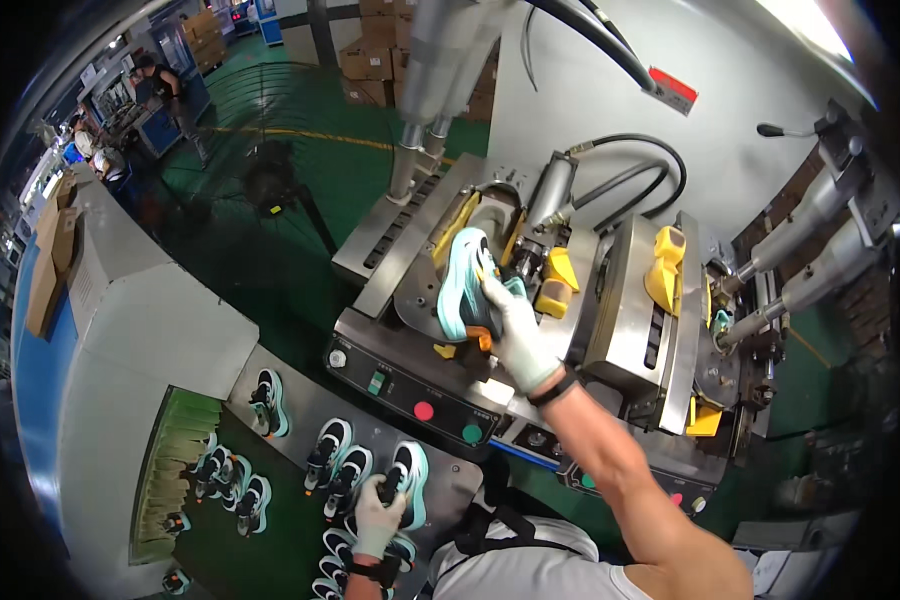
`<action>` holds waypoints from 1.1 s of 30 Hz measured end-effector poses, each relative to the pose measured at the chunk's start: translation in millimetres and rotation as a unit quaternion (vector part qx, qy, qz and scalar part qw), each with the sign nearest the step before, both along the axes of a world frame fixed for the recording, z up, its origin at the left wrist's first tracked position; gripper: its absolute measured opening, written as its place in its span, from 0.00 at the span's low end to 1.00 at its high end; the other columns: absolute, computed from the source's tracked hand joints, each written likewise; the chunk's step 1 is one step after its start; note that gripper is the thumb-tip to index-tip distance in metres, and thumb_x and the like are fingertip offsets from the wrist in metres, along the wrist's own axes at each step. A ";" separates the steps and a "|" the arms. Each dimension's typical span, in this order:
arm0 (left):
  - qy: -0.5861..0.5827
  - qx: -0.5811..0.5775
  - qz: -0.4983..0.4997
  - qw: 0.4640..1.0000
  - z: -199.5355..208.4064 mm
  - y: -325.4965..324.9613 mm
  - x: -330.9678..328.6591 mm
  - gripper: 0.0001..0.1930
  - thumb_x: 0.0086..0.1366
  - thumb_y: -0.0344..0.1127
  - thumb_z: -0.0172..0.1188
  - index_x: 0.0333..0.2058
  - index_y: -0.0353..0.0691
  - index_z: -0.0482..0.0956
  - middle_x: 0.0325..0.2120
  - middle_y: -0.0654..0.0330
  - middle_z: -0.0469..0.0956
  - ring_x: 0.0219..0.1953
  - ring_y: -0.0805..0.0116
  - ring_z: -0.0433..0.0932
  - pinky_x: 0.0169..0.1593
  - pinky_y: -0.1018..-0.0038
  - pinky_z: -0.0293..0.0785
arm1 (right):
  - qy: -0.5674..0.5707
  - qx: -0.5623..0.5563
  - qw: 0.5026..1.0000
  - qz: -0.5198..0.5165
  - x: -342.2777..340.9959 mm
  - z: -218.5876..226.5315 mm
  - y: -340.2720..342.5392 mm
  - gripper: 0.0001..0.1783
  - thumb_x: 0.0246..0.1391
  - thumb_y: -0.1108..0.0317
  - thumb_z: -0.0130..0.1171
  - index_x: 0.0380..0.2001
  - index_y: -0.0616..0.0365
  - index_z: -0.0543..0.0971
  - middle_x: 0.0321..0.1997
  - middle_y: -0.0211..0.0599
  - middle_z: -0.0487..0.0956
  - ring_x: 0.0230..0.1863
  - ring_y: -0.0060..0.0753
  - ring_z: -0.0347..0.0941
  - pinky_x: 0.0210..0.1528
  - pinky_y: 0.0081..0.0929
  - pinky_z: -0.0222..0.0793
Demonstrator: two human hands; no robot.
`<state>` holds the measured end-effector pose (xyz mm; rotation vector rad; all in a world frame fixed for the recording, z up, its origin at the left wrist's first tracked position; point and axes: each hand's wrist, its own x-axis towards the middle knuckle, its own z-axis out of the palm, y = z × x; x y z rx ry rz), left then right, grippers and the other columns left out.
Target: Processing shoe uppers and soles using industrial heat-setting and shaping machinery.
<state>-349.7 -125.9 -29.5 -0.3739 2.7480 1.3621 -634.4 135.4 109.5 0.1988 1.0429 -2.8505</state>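
My right hand (522,335), in a white glove, grips a sneaker (458,290) by its ankle end. Its pale mint sole is turned up to the left, and an orange patch shows at its lower end. The sneaker is tilted over the left station of a metal pressing machine (410,300), in front of a cradle with yellow pads. At the lower middle my left hand (378,520), gloved too, has its fingers closed at the opening of a black and mint sneaker (408,485) on the metal table (300,400). Its fingertips are partly hidden inside the shoe.
More sneakers (328,450) stand beside my left hand; several others sit on a green conveyor (210,540) coming from a curtained tunnel (175,450). A control panel with a red button (423,411) fronts the machine. Its right station (660,300) has yellow pads. A fan (270,175) stands behind.
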 end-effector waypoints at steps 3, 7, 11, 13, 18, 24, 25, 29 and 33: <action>-0.032 -0.013 0.035 0.999 -41.0 -0.1 25.3 0.25 0.55 0.36 0.71 0.49 0.37 0.72 0.40 0.49 0.77 0.41 0.48 0.79 0.46 0.59 0.75 | -0.119 0.107 0.985 -0.070 -102.0 -32.0 -17.2 0.13 0.60 0.72 0.61 0.48 0.56 0.77 0.44 0.38 0.82 0.43 0.35 0.80 0.47 0.34 0.78; 0.011 -0.054 -0.002 0.998 -78.1 2.7 18.2 0.25 0.55 0.33 0.69 0.50 0.38 0.72 0.44 0.48 0.76 0.49 0.44 0.74 0.50 0.55 0.74 | -0.099 0.395 0.896 -0.180 -209.9 -114.1 26.8 0.07 0.56 0.67 0.61 0.38 0.55 0.80 0.37 0.39 0.83 0.38 0.40 0.81 0.39 0.35 0.76; 0.057 -0.082 -0.028 0.995 -109.5 -6.3 18.2 0.25 0.55 0.28 0.67 0.52 0.37 0.71 0.49 0.44 0.74 0.52 0.41 0.72 0.56 0.53 0.68 | -0.199 0.669 0.687 -0.204 -237.9 -147.7 -12.7 0.35 0.50 0.61 0.64 0.57 0.69 0.66 0.55 0.58 0.76 0.54 0.53 0.77 0.58 0.39 0.72; 0.059 -0.088 -0.024 0.994 -113.6 -7.0 21.4 0.26 0.55 0.27 0.68 0.52 0.36 0.71 0.49 0.44 0.74 0.52 0.41 0.72 0.57 0.53 0.68 | -0.157 0.731 0.566 -0.348 -231.9 -165.9 -20.6 0.39 0.47 0.62 0.67 0.57 0.71 0.62 0.54 0.62 0.74 0.55 0.61 0.75 0.61 0.45 0.71; 0.067 -0.136 -0.003 0.988 -102.6 -9.5 2.2 0.26 0.55 0.26 0.66 0.53 0.35 0.70 0.52 0.42 0.73 0.55 0.40 0.71 0.60 0.53 0.67 | -0.215 0.494 0.824 -0.175 -212.9 -114.4 -25.1 0.30 0.52 0.62 0.59 0.53 0.70 0.66 0.53 0.60 0.76 0.50 0.54 0.79 0.51 0.40 0.77; 0.026 -0.126 -0.011 0.992 -91.8 -9.9 -0.3 0.26 0.54 0.26 0.66 0.53 0.35 0.71 0.52 0.45 0.73 0.55 0.40 0.70 0.60 0.53 0.66 | -0.296 0.668 0.652 -0.202 -224.9 -133.9 -26.3 0.30 0.50 0.61 0.62 0.51 0.70 0.68 0.49 0.58 0.78 0.52 0.49 0.79 0.55 0.39 0.75; 0.020 -0.117 -0.011 0.993 -95.7 -8.5 -4.5 0.26 0.54 0.26 0.66 0.53 0.35 0.71 0.52 0.45 0.72 0.55 0.40 0.70 0.60 0.53 0.66 | -0.284 0.664 0.671 -0.166 -231.5 -137.8 -17.5 0.36 0.48 0.61 0.65 0.54 0.69 0.63 0.53 0.58 0.75 0.56 0.50 0.76 0.57 0.38 0.73; -0.016 -0.113 0.008 0.993 -90.3 2.0 -8.4 0.27 0.54 0.25 0.67 0.53 0.35 0.71 0.54 0.45 0.71 0.56 0.41 0.69 0.62 0.55 0.65 | -0.297 0.614 0.700 -0.210 -239.5 -153.2 -6.7 0.33 0.48 0.64 0.65 0.53 0.69 0.64 0.52 0.59 0.75 0.55 0.55 0.76 0.57 0.40 0.73; -0.010 -0.137 0.042 0.990 -81.7 -6.0 0.7 0.29 0.55 0.25 0.66 0.56 0.35 0.70 0.54 0.44 0.70 0.58 0.42 0.68 0.63 0.55 0.63 | -0.329 0.595 0.713 -0.171 -214.2 -135.3 -52.1 0.33 0.49 0.62 0.65 0.54 0.66 0.63 0.51 0.57 0.76 0.52 0.54 0.78 0.56 0.40 0.74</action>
